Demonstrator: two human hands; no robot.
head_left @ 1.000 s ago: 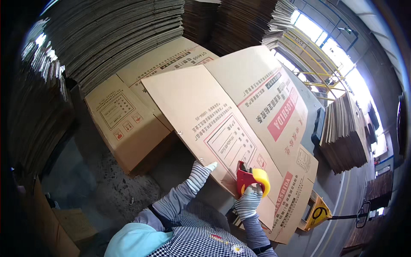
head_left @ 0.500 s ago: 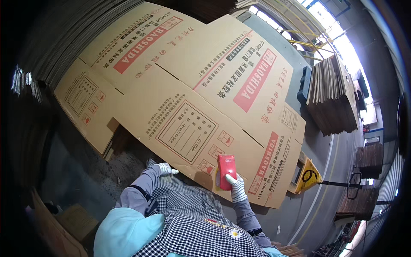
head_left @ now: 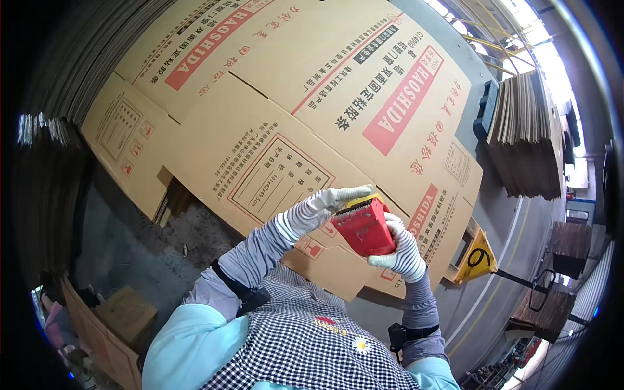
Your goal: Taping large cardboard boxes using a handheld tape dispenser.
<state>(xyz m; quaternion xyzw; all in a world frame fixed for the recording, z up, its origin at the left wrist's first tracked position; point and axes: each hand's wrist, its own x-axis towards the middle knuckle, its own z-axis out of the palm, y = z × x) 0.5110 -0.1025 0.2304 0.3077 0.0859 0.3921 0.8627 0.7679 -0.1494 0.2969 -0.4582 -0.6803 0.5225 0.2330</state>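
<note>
In front of my body my right hand [head_left: 403,250], in a striped white knit glove, is closed round a red tape dispenser [head_left: 364,229]. The dispenser is tilted, with a dark toothed edge and a yellow part on its far side. My left hand [head_left: 322,203], gloved alike, lies against the toothed end. Its fingers stretch over the yellow part; whether they pinch any tape is hidden. Beneath both hands spreads a stack of flat printed cardboard [head_left: 273,123], brown with red and black print. The hands and dispenser are above its near edge.
A tall stack of cardboard sheets [head_left: 520,136] stands at the right beyond a dark blue pallet [head_left: 485,110]. Nearer stands a yellow marked plate [head_left: 478,257] by a black handle. More sheets [head_left: 84,71] are piled at the left, above a small brown box [head_left: 127,315].
My right hand has lifted and turned the dispenser off the cardboard's near edge. My left hand has come up from that edge and across to the dispenser's toothed end.
</note>
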